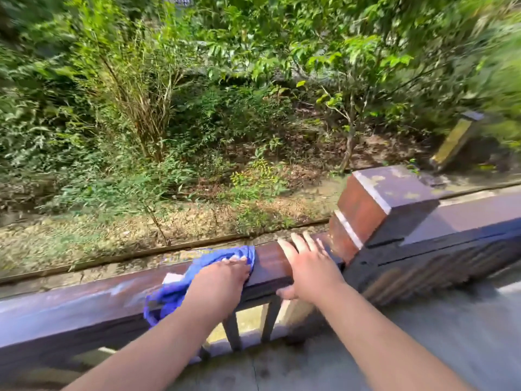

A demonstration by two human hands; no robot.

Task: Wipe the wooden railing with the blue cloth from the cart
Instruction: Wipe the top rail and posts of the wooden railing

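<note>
A dark brown wooden railing [84, 303] runs across the lower view from left to right. The blue cloth [174, 292] lies draped over its top rail, hanging down the near side. My left hand [220, 280] presses flat on the cloth, holding it against the rail. My right hand [307, 266] rests a little to the right, fingers over the top of the bare rail and thumb under its near edge, close to a square wooden post [389, 204]. No cart is in view.
The post stands higher than the rail and interrupts it; the railing [465, 218] continues beyond it to the right. Vertical balusters [270, 320] hang below the rail. Grey concrete floor [423, 348] lies on my side. Shrubs and a drainage channel lie beyond.
</note>
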